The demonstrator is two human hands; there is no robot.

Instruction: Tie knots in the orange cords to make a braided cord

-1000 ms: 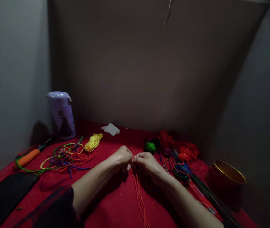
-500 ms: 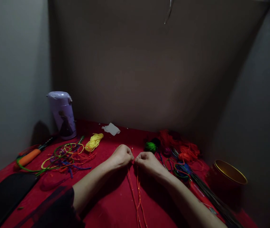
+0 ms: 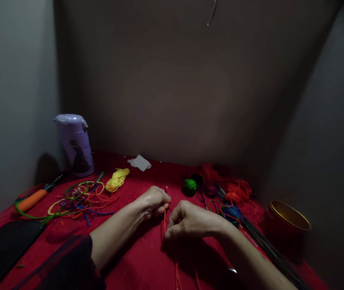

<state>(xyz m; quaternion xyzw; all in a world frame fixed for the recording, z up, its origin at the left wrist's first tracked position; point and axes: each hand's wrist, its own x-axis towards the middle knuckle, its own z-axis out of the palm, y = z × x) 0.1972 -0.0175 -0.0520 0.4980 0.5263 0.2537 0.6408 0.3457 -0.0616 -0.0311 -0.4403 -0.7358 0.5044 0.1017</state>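
Red-orange cord (image 3: pixel 164 220) runs between my two hands above a red cloth. My left hand (image 3: pixel 154 201) is closed, its thumb and fingertips pinching the cord, with a short end sticking up past the fingers. Lower and to the right, my right hand (image 3: pixel 187 221) is closed in a pinch on the same cord near its fingertips. Further strands of the cord trail down below my right hand toward the near edge of the view. The exact pinch points are partly hidden by the fingers.
Left of my hands lie a tangle of coloured cords (image 3: pixel 81 199), a yellow skein (image 3: pixel 117 179), an orange-handled tool (image 3: pixel 32 200), a black flat object (image 3: pixel 7 249) and a purple flask (image 3: pixel 75 145). On the right are a green yarn ball (image 3: pixel 189 186), red yarn (image 3: pixel 239 191) and a gold-rimmed pot (image 3: pixel 291 215).
My right hand has moved down toward me, drawing a length of cord away from my left hand. My left hand stays nearly in place. The whole view has shifted slightly.
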